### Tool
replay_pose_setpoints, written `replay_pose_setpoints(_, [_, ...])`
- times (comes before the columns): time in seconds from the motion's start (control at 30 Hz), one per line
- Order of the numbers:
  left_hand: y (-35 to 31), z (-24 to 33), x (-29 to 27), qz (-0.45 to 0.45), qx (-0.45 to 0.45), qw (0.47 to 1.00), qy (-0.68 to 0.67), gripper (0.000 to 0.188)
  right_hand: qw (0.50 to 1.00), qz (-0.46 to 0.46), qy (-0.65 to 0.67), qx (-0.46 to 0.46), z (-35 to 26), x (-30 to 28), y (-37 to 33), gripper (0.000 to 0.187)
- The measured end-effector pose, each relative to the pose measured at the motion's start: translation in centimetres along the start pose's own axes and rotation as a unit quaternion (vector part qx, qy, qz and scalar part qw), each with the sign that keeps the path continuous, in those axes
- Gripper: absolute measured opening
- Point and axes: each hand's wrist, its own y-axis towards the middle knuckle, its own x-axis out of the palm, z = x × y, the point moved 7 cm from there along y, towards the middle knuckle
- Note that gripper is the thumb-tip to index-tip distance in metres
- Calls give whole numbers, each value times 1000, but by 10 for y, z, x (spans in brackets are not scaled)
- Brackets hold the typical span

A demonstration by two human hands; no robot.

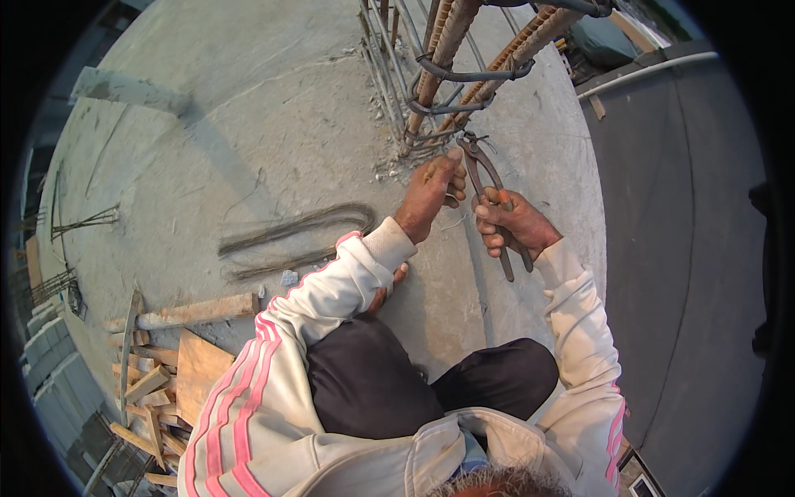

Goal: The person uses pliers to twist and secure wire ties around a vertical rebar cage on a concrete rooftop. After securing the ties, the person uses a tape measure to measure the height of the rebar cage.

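Observation:
My right hand (520, 225) is wrapped around the handles of a pair of end-cutting nippers (494, 176), whose jaws point up at the foot of a rebar column (439, 70). The jaws are at a short bit of dark wire (478, 138) beside the lowest stirrups. My left hand (434, 192) is closed just left of the nippers, thumb and fingers pressed together close to the column's base. Whatever sits in its pinch is too small to make out. A bent bundle of thin tie wire (302, 225) lies on the concrete left of my left hand.
Rusty vertical bars with stirrups rise ahead from the concrete slab (273, 149). Timber offcuts (149, 385) and a long wooden piece (199, 312) lie at lower left, near stacked pale blocks (66, 385). A dark grey wall surface (687, 224) borders the slab on the right.

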Motion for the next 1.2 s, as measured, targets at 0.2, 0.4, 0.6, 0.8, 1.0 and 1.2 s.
replay_pose_setpoints(0.2, [27,-10,35,-117,-54,983,-128,67,989,101,-99,-53,5,2,-35,52])
replay_pose_setpoints(0.4, [31,-2,64,-76,-43,967,-240,51,991,-3,130,3,33,11,-35,39])
replay_pose_setpoints(0.6, [30,-11,68,-56,-112,941,-314,36,998,54,23,-7,36,2,-33,37])
replay_pose_setpoints(0.8, [37,-17,77,44,-97,939,-328,39,710,382,-562,-184,-6,6,-61,29])
replay_pose_setpoints(1.0, [20,-6,64,-70,-74,955,-279,34,946,210,-238,-63,27,-13,-34,28])
replay_pose_setpoints(1.2, [26,-3,79,-225,-99,911,-331,41,995,-14,97,33,52,-1,-20,31])
